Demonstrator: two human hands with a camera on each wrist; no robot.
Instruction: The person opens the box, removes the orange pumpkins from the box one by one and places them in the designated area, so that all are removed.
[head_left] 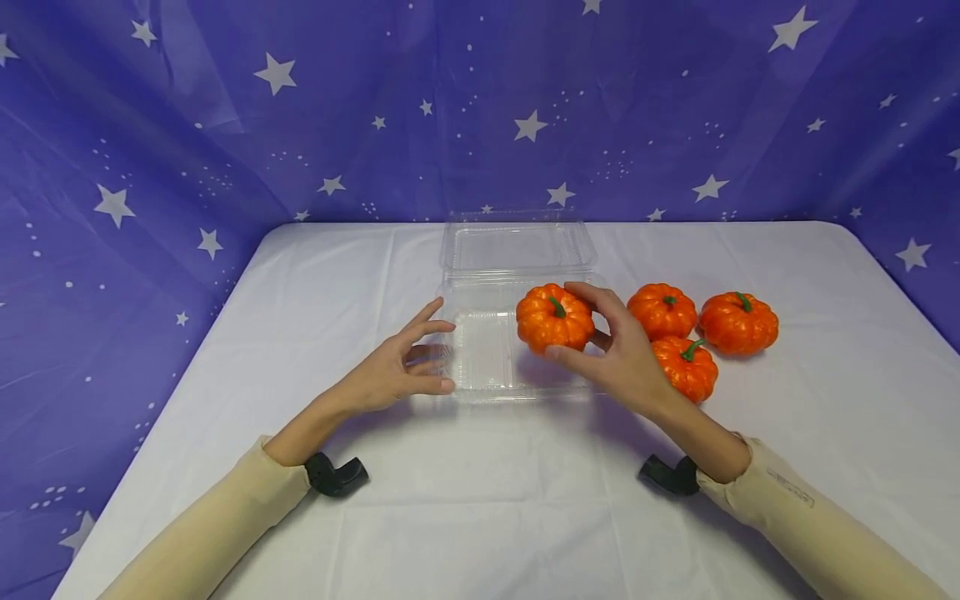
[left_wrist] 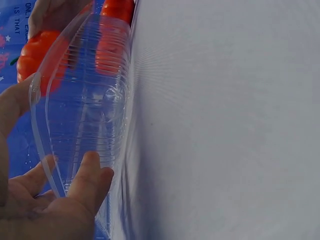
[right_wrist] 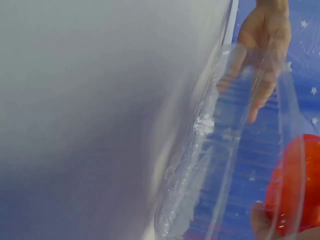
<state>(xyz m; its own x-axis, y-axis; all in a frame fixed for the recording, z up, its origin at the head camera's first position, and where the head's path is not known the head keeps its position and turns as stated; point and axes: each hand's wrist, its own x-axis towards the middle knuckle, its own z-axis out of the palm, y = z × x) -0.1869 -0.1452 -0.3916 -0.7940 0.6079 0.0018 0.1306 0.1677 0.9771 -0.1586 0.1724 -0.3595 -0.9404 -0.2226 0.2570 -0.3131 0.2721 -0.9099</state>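
In the head view my right hand (head_left: 618,354) grips a small orange pumpkin (head_left: 553,321) with a green stem, thumb on the near side and fingers on the far side. That pumpkin is over the right part of a clear plastic clamshell box (head_left: 480,350), whose lid (head_left: 517,248) is folded back behind it. At the box's left side my left hand (head_left: 390,371) has its fingers spread and fairly straight, touching or nearly touching the wall. Through the clear wall, the left wrist view shows the left fingertips (left_wrist: 90,172) and the held pumpkin (left_wrist: 42,60).
Right of the box, three more orange pumpkins sit close together: one behind (head_left: 662,311), one nearer (head_left: 684,368), partly behind the right hand, and one farther right (head_left: 738,323). A white cloth (head_left: 480,500) covers the table. A purple star-printed curtain (head_left: 420,108) hangs behind.
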